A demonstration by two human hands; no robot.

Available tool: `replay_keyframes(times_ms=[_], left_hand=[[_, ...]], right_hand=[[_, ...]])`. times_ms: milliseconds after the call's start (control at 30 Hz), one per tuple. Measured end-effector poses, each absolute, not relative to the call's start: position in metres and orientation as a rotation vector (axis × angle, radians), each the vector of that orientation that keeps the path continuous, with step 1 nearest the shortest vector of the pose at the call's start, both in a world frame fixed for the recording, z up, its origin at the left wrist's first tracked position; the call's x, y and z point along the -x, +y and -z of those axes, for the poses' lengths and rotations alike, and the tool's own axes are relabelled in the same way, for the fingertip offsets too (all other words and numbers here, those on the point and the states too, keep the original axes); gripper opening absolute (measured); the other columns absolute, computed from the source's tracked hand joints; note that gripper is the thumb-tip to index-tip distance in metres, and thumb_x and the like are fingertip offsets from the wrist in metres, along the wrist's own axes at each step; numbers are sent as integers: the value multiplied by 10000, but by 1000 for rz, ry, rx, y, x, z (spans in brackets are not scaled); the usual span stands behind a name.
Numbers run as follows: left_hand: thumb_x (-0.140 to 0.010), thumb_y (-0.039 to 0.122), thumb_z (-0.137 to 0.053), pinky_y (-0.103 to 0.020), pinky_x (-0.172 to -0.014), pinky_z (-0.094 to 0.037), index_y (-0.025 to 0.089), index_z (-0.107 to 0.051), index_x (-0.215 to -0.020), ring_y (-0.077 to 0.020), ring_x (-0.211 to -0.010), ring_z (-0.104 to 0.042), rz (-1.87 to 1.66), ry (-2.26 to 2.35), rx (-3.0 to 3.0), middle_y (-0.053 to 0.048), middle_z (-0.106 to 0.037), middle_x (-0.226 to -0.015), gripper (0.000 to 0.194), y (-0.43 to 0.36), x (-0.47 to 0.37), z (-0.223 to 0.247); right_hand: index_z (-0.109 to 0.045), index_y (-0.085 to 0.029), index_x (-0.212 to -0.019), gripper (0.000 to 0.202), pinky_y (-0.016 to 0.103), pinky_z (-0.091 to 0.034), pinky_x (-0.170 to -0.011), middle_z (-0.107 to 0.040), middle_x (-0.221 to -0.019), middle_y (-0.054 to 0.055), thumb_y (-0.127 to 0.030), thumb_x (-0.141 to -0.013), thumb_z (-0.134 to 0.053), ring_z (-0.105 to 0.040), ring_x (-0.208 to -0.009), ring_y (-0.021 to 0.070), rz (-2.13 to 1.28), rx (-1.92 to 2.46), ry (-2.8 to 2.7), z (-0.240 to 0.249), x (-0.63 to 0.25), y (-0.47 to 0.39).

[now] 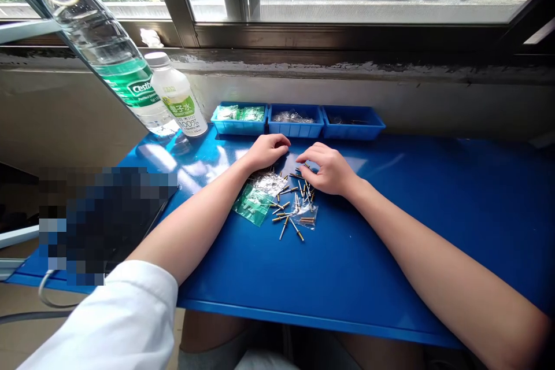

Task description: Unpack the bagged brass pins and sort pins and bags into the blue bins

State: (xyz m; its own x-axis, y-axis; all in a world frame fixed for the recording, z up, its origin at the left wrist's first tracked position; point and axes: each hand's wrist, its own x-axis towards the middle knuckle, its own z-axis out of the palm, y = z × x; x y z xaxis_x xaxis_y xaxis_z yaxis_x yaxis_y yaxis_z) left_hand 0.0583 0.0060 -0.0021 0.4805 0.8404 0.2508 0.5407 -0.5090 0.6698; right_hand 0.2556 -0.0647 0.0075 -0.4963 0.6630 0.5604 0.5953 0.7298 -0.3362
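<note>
My left hand [269,151] is curled downward at the far side of a small pile, thumb near the fingers; what it holds, if anything, is hidden. My right hand [326,169] rests at the pile's right, with thumb and forefinger bent but apart, close to some pins. Many loose silver metal pins with brass-coloured ends [297,230] lie scattered between and below my hands. Some lie on or in a clear plastic bag [310,214]. Left of them are a green plastic packet [253,204] and a shiny silver-clear packet [271,182], partly under my left wrist.
Three blue bins stand along the wall: one with green packets [241,113], one with clear packets [293,117], one with dark items [347,121]. A large water bottle [130,84] and a white bottle [180,98] stand back left. A blurred dark object [117,219] lies left.
</note>
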Motion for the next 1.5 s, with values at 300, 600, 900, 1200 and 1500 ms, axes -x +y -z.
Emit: replay_keyframes(times_ms=[300,600,900,1200,1500], left_hand=[[-812,263,-512,-259,-765,-485,161,-700,-945,-161,-826,-634,-792,1132,-2195,-29,-719,-940,251,6,-58,3],[-817,249,-511,-260,-776,-493,163,-698,-950,-167,-858,-643,-785,1132,-2203,-31,-719,-952,245,5,-58,2],[-811,248,-512,-260,-786,-488,167,-699,-939,-169,-869,-646,-788,1133,-2204,-28,-721,-955,241,5,-59,1],[-797,255,-519,-258,-784,-480,160,-701,-945,-169,-867,-640,-778,1143,-2198,-30,-720,-954,253,5,-59,0],[-810,290,-515,-283,-798,-494,166,-703,-959,-179,-845,-630,-733,1176,-2192,-40,-714,-956,270,4,-59,-2]], right_hand=[[-677,-182,-970,236,420,-504,-843,-717,-1021,86,-133,-755,-591,-605,-975,253,-209,685,-2534,-16,-227,-84],[-693,-172,-915,184,409,-534,-807,-727,-957,89,-119,-796,-563,-628,-938,248,-182,674,-2526,-11,-224,-83],[-677,-173,-886,156,392,-554,-778,-728,-949,94,-128,-846,-533,-644,-901,232,-96,583,-2451,-9,-232,-76],[-680,-199,-846,113,338,-543,-705,-719,-825,56,-147,-799,-593,-640,-780,191,-244,715,-2075,-15,-246,-69],[-619,-193,-836,124,320,-536,-545,-693,-737,38,-301,-776,-615,-641,-588,175,-483,1158,-1454,-9,-272,-47]])
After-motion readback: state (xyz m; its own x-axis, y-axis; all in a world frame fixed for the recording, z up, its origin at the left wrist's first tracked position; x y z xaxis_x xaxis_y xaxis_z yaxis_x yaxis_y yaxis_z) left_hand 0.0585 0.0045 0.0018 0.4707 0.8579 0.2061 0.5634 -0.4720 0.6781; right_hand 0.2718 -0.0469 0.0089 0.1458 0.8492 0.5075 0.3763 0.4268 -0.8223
